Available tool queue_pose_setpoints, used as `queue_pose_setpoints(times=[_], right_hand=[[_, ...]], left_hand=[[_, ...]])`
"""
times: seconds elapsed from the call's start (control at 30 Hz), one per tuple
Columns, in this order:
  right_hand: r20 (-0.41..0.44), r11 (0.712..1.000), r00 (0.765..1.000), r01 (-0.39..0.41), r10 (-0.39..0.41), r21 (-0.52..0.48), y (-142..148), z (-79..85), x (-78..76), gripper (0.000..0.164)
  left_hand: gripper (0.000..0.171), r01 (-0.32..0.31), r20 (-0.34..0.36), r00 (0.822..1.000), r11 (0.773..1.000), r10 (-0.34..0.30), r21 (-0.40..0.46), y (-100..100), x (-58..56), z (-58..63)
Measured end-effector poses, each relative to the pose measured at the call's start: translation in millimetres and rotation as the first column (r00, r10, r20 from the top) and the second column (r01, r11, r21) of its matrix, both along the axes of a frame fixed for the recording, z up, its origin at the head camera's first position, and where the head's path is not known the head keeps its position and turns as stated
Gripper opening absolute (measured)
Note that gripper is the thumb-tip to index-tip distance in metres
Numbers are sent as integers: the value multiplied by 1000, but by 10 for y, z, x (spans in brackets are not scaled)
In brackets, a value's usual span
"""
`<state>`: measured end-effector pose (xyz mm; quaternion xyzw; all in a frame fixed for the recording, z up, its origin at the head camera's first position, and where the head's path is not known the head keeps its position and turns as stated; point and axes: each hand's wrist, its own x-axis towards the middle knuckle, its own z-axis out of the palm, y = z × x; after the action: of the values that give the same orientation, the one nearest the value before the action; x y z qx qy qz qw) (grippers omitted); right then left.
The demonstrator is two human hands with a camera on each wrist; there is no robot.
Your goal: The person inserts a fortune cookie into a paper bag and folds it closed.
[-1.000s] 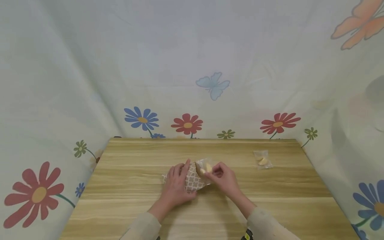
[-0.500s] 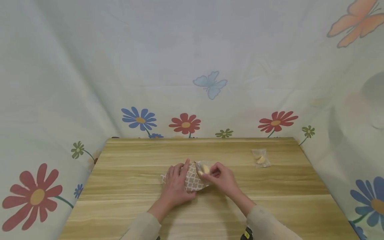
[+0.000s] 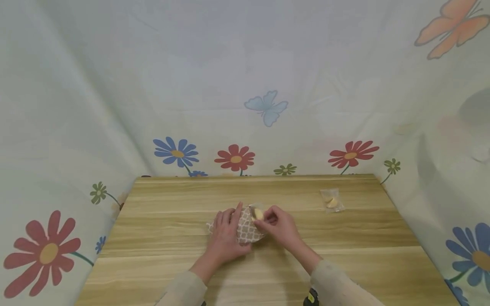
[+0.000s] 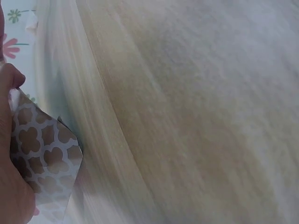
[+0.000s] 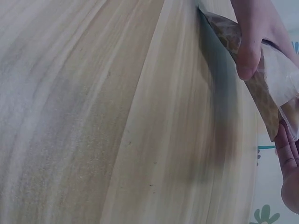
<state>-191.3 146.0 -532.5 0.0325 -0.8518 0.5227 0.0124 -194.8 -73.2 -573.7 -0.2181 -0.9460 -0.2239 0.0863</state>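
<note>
Patterned bag (image 3: 248, 233), brown with a white lattice print, lies just below the centre of the frame on the wooden table (image 3: 356, 238). Mouth faces right, gaping. Left hand (image 3: 226, 239) grips the bag from its left side: fingers over the top, thumb along the lower edge. Right hand (image 3: 282, 227) at the mouth, thumb and curled fingers pinching a small clear packet (image 3: 258, 213) with a pale yellow piece inside; packet sits partly within the opening. Hands close together, apart only by the bag's width.

Left wrist view: bag at the lower left, hand along its left edge. Right wrist view: bag at the upper right, a thumb pressed on its side, clear plastic showing at the mouth.

Second packet (image 3: 332, 201), clear, pale yellow pieces inside, lies flat near the table's far right corner, well apart from both hands. Light sleeves (image 3: 337, 282) enter from the bottom edge. Behind the table, a pale cloth (image 3: 214, 63) printed with red, blue and green flowers; blue butterfly (image 3: 266, 108) upper centre, orange butterfly (image 3: 451, 29) upper right.
</note>
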Motion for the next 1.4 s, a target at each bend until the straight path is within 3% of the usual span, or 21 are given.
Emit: queue_pose_setpoints(times=[0.23, 0.53, 0.77, 1.07, 1.4], right_hand=[[-17, 1000, 1000, -16, 16, 0, 16, 51, 5, 21], [-56, 994, 993, -102, 104, 41, 65, 148, -24, 6], [-56, 988, 990, -126, 131, 93, 86, 234, -36, 6], [-91, 956, 968, -211, 232, 203, 67, 369, -54, 5], [-139, 952, 971, -154, 196, 265, 229, 529, -108, 6]], left_hand=[[132, 18, 4, 1000, 999, -18, 35, 9, 6, 43], [132, 22, 52, 998, 994, -27, 103, 11, -6, 64], [134, 26, 73, 997, 986, -38, 162, 7, -26, 32], [135, 30, 78, 996, 981, -46, 194, 11, -44, 7], [131, 40, 99, 993, 968, -66, 246, 34, 5, 74]])
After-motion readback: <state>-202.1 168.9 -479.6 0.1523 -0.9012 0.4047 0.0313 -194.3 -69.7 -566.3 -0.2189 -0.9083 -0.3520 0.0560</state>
